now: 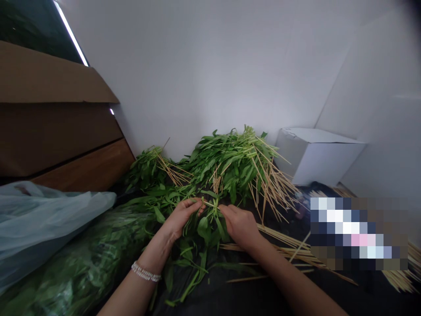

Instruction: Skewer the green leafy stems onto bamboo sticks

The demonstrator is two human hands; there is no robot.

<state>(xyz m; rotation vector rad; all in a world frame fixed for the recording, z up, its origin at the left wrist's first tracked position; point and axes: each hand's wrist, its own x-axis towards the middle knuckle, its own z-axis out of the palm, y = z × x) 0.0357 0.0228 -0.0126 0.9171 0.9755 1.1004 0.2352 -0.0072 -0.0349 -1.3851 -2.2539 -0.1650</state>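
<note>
My left hand (184,216) is closed, thumb and fingers pinched around a leafy green stem (203,201) that looks like water spinach. Opposite it, my right hand (241,224) is closed on a thin pale stick, seemingly a bamboo skewer (210,203), which spans the short gap between both hands. Green stems cross this stick, and their leaves (204,227) hang below. The skewer's end inside my right hand is hidden. Loose leafy stems (192,281) lie on the dark surface under my hands.
Behind my hands, a heap of greens on skewers (230,153) leans by the wall, with a smaller bunch (149,164) left. Loose skewers (296,245) lie right, near a pixelated patch. A white box (325,160), bagged greens (82,259) and a cardboard box (55,131) stand around.
</note>
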